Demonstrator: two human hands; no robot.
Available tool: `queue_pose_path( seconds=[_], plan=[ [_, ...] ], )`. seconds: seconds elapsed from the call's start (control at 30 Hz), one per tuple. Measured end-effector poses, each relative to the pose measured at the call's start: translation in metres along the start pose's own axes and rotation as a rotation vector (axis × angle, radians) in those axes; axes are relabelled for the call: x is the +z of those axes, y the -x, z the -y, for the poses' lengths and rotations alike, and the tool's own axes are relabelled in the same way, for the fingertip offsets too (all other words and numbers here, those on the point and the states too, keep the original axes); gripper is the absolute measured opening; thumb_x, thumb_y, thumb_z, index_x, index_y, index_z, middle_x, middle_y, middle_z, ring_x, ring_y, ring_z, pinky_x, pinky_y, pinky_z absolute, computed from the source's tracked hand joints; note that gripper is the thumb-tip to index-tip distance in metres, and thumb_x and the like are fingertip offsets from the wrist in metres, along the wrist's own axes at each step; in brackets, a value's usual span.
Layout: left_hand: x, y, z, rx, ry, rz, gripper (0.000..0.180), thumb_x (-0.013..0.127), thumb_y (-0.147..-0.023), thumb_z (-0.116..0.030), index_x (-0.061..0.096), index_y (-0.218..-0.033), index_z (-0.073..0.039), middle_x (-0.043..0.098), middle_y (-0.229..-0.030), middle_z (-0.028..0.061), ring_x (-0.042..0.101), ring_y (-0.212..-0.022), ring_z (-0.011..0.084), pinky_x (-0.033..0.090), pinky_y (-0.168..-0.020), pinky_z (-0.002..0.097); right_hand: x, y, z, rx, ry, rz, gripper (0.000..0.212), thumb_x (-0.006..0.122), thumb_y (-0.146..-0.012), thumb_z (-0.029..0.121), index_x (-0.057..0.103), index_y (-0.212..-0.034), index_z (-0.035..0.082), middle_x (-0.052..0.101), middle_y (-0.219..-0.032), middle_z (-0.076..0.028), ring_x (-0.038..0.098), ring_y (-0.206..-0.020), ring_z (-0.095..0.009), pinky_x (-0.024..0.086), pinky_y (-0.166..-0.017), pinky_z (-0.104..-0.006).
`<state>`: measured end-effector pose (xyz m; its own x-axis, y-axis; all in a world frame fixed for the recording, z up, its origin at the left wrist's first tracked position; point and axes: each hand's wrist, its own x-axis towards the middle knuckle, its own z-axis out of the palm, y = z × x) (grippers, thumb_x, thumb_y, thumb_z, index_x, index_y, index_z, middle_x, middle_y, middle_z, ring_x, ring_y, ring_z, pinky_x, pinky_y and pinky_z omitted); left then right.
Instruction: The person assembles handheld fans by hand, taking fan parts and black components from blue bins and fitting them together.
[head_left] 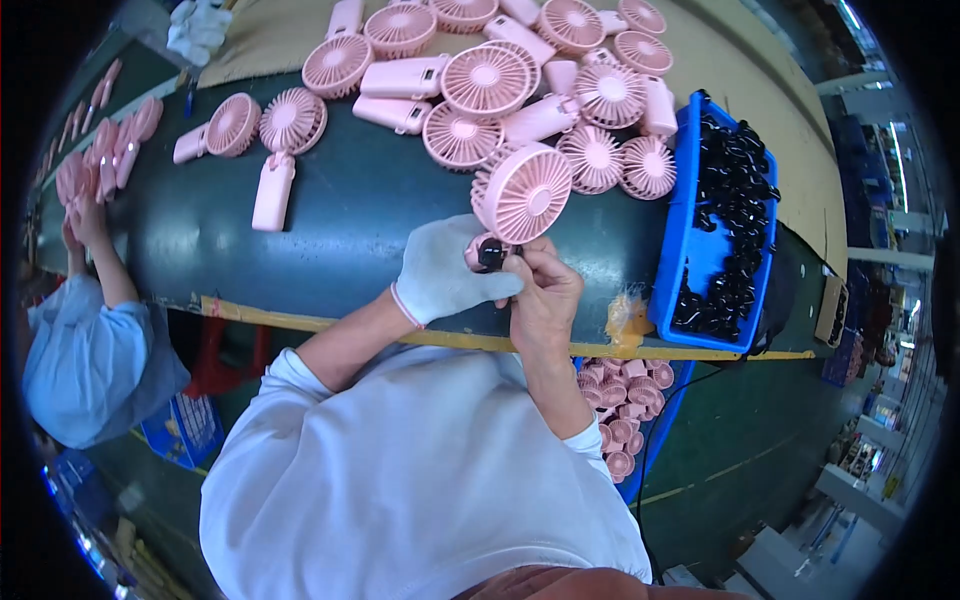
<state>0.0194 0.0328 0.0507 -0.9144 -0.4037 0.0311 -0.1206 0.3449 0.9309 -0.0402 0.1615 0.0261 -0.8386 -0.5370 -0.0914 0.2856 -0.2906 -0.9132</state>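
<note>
My left hand [445, 272], in a pale grey glove, grips the base of a pink hand-held fan [521, 192] whose round grille points up and away from me. My bare right hand [541, 290] is closed right beside it, fingers pinching a small black part [490, 254] at the fan's neck. Both hands hover over the near edge of a dark green belt [350, 220].
Several finished pink fans [487, 80] lie piled on the belt ahead. A blue bin [705, 260] of small black parts sits to the right, and a blue tray of pink pieces [620, 400] below the belt edge. Another person in light blue [85, 350] works at the far left.
</note>
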Motion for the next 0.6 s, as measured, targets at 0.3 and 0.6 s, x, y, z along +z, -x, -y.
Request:
queue_pose_path(
  seconds=[0.3,0.6],
  plan=[
    [0.007,0.002,0.020,0.061,-0.131,-0.059,0.030,0.067,-0.074,-0.041,0.069,-0.081,-0.011,0.065,-0.069,0.0100,0.063,-0.063,0.0291,0.049,-0.055,0.0370,-0.001,-0.001,-0.024,-0.139,0.138,-0.034,0.036,0.053,-0.098,0.021,0.058,-0.075,-0.007,0.054,-0.088,-0.004,0.044,-0.064,-0.006,0.036,-0.057,-0.0199],
    [0.003,0.001,0.024,0.039,0.094,0.001,0.024,0.062,-0.078,-0.026,0.065,-0.080,-0.002,0.062,-0.065,0.0121,0.063,-0.058,0.0207,0.048,-0.055,0.0341,-0.012,-0.002,-0.031,0.046,0.136,0.085,0.050,0.040,-0.101,0.040,0.055,-0.113,-0.006,0.059,-0.104,-0.008,0.056,-0.096,-0.014,0.045,-0.086,-0.0305]
  ],
)
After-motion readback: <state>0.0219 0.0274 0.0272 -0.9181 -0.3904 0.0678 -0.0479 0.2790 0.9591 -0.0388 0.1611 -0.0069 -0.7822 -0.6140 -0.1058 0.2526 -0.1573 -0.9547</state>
